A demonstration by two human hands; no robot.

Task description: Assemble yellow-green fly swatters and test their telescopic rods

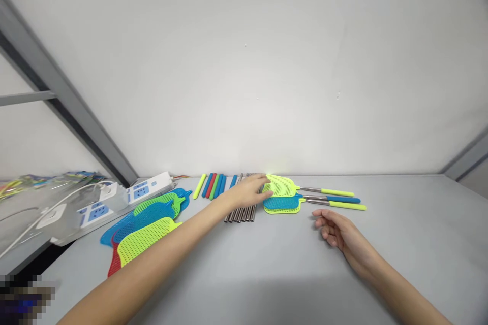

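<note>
My left hand (249,192) reaches over a row of metal rods (239,214), its fingers stretched out and parted. Its fingertips are at the left edge of a yellow-green fly swatter (281,186); whether they touch it I cannot tell. Just in front lies a blue fly swatter (282,203), overlapping another yellow-green one (347,205). All three have metal shafts, with their handles pointing right. My right hand (339,233) hovers below those handles, fingers loosely curled and apart, with nothing in it. The far ends of some rods are hidden behind my left hand.
Coloured handle grips (213,186) lie in a row left of the rods. Loose swatter heads (147,238) in blue, green, yellow-green and red overlap at the left. Beyond them is a power strip (143,190) with a white plug and cable. A white wall (251,86) rises behind the grey table (274,274).
</note>
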